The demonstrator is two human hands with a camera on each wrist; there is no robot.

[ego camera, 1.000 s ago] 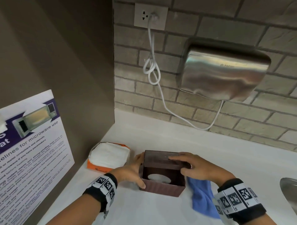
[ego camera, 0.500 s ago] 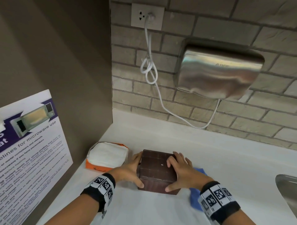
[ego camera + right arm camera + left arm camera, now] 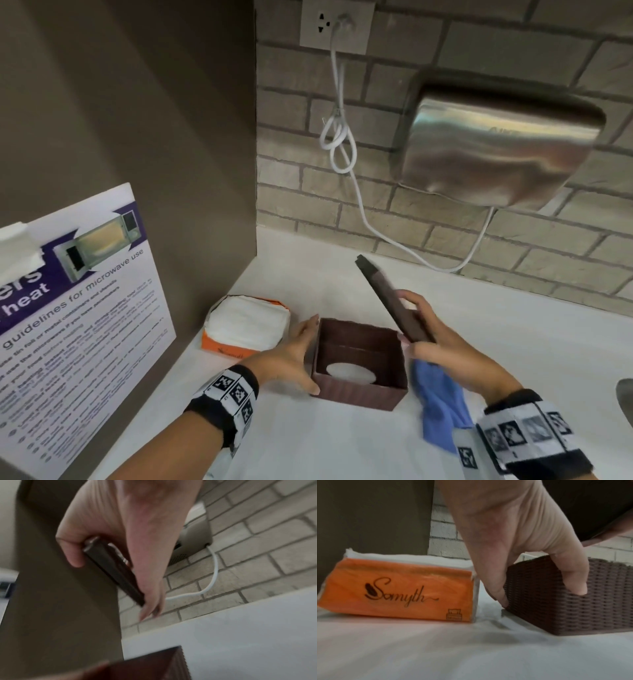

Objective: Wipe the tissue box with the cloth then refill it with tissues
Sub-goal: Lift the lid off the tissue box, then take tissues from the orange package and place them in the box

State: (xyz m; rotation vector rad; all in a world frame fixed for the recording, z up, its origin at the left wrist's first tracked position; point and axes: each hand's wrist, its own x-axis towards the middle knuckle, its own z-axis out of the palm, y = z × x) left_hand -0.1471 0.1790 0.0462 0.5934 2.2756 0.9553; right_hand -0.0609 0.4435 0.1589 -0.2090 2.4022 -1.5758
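Observation:
The brown woven tissue box [image 3: 359, 394] stands on the white counter with its top side open, and an oval slot [image 3: 351, 373] shows in its floor. My left hand [image 3: 308, 356] braces its left front corner, fingers along the left wall and thumb on the front wall [image 3: 565, 608]. My right hand [image 3: 411, 318] grips a flat brown panel [image 3: 387, 294], tilted up above the box's right edge; the right wrist view shows the panel [image 3: 116, 573] pinched between thumb and fingers. A blue cloth [image 3: 442, 407] lies right of the box. An orange pack of white tissues [image 3: 246, 322] lies to the left.
A brown side wall with a microwave poster [image 3: 68, 308] closes off the left. On the brick wall behind hang a steel hand dryer [image 3: 496, 150] and its white cord [image 3: 346, 154]. A sink edge [image 3: 625, 401] shows at the far right.
Half a second ago the panel lay flat on the box under my right hand. It has since come off and tilted up to the right, leaving the box open. My left hand stayed at the box.

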